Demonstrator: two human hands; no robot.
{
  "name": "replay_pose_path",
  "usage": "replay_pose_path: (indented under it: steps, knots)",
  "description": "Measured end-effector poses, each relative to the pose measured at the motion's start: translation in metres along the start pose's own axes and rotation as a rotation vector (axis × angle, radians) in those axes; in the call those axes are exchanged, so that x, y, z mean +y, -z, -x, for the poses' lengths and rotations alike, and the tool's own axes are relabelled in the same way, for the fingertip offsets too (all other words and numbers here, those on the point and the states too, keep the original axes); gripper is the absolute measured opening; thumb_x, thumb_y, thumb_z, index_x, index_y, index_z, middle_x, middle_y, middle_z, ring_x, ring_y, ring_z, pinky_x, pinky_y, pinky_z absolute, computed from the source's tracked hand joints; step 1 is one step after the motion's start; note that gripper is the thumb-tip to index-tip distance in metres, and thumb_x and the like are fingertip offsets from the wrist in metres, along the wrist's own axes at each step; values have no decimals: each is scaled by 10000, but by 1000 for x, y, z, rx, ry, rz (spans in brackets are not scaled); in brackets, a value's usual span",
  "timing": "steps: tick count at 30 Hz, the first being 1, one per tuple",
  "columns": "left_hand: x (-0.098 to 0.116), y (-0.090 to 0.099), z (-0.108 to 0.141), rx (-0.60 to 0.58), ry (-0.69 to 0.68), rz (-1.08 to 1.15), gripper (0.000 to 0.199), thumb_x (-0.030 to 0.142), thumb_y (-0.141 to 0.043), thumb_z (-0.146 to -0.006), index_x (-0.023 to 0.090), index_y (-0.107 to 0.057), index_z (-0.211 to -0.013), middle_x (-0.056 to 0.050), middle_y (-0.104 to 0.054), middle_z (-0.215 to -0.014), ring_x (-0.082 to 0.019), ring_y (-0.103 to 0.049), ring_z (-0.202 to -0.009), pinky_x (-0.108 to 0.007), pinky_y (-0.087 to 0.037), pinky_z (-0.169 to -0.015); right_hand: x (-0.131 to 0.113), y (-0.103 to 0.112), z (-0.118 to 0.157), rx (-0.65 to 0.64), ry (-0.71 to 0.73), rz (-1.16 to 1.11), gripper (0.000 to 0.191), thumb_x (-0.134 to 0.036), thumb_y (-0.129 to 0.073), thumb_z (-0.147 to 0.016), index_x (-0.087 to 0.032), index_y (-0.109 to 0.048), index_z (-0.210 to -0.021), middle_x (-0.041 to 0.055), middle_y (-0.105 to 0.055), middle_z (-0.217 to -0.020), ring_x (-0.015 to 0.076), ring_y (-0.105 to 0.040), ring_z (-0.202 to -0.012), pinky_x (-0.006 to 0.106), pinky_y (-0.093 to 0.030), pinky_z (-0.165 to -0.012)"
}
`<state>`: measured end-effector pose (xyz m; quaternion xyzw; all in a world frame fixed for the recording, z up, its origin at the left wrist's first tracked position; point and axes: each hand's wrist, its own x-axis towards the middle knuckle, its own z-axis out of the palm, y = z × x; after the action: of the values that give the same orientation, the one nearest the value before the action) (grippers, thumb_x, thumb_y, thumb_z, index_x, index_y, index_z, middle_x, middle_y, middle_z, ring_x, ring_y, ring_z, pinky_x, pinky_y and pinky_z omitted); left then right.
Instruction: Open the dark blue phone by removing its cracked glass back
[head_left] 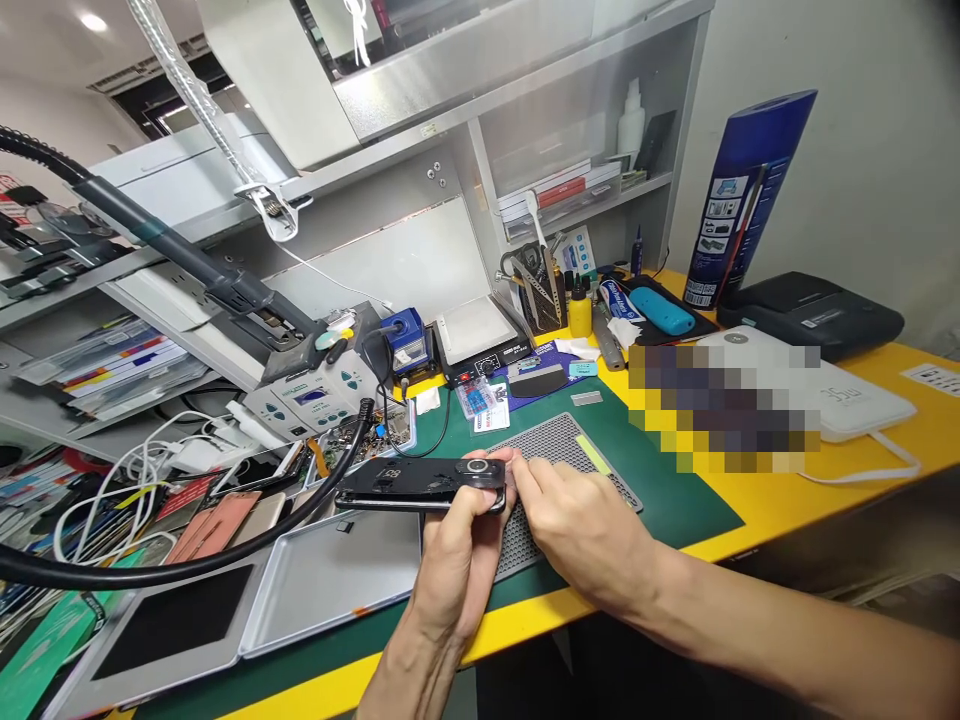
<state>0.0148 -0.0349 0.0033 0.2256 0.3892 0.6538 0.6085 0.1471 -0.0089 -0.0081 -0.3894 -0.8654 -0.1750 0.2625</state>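
while the left hand (454, 560) grasps a slim, black, rectangular phone (424, 482) by its camera end, the right hand's (577, 515) bent fingers meet that end, their exact grip unclear. the phone's dark back carries a round, shiny lens ring (477, 466) above a glossy rim. it is held over the yellow-edged desk (532, 622), beside a grey, perforated mat (553, 440).

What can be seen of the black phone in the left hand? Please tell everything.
The black phone looks thin and flat, with a shiny edge and a round, pale-ringed camera near its right end. Uneven patches mark its upward-facing back. It is held nearly level above the bench, gripped near that end by the left hand. The right hand is close; contact is unclear.
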Motion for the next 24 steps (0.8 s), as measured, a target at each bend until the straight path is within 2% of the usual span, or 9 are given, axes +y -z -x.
replay_pose_path:
  steps: [4,11,19,24]
  knots:
    - [2,-2,0,3,16,5,279,111,-698,-730,145,-744,-1002,-75,-753,-1124,-267,-617,-1245,-407,-411,-1155,-3,2,-3,-56,-19,15,186,-20,-553,-870,-59,-644,-1028,59,-656,-742,197,-656,-619,301,-394,-487]
    - [0,-3,1,45,17,33,355,93,-698,-735,167,-711,-1081,-56,-762,-1100,-244,-648,-1201,-389,-436,-1129,-6,9,-8,-168,-51,22,206,2,-487,-907,-81,-631,-1028,78,-672,-752,177,-647,-634,271,-411,-521]
    - [2,-5,4,79,19,59,377,75,-689,-723,161,-692,-1089,-60,-765,-1079,-235,-679,-1152,-365,-482,-1097,-6,10,-13,-265,-69,-20,200,-26,-514,-909,-78,-648,-1047,94,-692,-807,223,-696,-689,303,-489,-543]
    - [2,-3,0,91,19,52,412,87,-690,-697,142,-670,-1104,-88,-752,-1102,-255,-680,-1152,-378,-521,-1063,-5,13,-17,-317,-87,-56,179,-17,-483,-924,-97,-624,-1000,109,-698,-819,198,-703,-697,264,-505,-579]
